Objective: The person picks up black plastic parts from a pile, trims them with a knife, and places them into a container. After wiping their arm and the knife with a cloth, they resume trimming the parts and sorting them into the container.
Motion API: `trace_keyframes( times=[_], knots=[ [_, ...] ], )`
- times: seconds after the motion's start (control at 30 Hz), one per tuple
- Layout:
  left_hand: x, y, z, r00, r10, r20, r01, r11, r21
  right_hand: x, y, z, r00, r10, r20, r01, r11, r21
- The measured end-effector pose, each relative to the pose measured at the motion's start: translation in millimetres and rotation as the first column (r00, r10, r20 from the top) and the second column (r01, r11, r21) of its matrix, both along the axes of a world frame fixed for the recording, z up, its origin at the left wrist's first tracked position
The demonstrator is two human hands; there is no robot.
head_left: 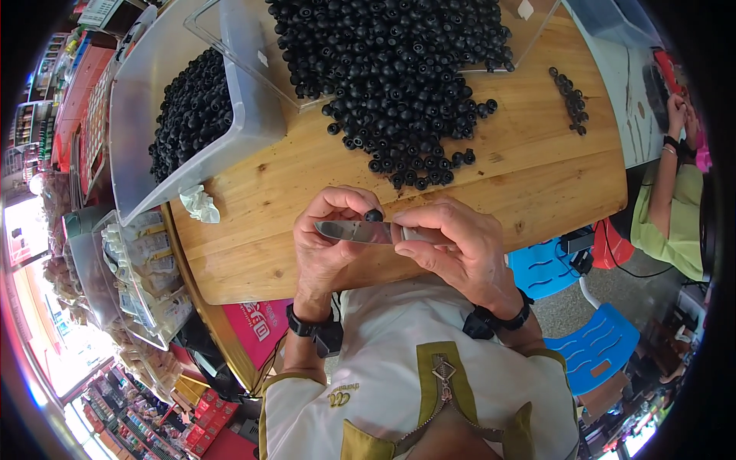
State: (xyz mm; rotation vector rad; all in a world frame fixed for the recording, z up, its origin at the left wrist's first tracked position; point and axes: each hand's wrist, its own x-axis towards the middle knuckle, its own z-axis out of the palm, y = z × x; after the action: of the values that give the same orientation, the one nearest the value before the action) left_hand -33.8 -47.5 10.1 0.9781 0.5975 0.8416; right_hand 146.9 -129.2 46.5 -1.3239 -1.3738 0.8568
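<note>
My left hand (322,241) pinches a small black round plastic-looking piece (373,215) between thumb and fingers, above the front edge of the wooden table. In my right hand (471,244) is a knife (349,231), its handle wrapped by the fingers. The blade points left, crossing just below the black piece and in front of the left fingers; whether it touches the piece I cannot tell. Beyond both hands spreads a large heap of similar black round pieces (399,84), spilling from a clear tray (537,38) onto the table (253,253).
At the left, a translucent bin (257,115) holds more black pieces. A crumpled tissue (201,205) lies near it. Several black pieces (570,100) sit apart at the right. Blue chairs (594,349) stand right of me; another person's arm (665,176) shows at the far right.
</note>
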Motion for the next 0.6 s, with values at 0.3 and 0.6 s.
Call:
trace_keyframes(
  times=[0.3, 0.6],
  knots=[
    [0.2, -8.5, 21.0, 0.993, 0.061, 0.103, -0.073, 0.99, 0.12, 47.2, -3.5, -22.1, 0.847, -0.504, 0.171, 0.531, 0.822, -0.206],
    [-58.6, 64.0, 84.1, 0.59, 0.803, -0.09, -0.391, 0.381, 0.838, 47.5, -6.3, -26.8, 0.877, -0.476, 0.066, 0.478, 0.854, -0.207]
  ],
)
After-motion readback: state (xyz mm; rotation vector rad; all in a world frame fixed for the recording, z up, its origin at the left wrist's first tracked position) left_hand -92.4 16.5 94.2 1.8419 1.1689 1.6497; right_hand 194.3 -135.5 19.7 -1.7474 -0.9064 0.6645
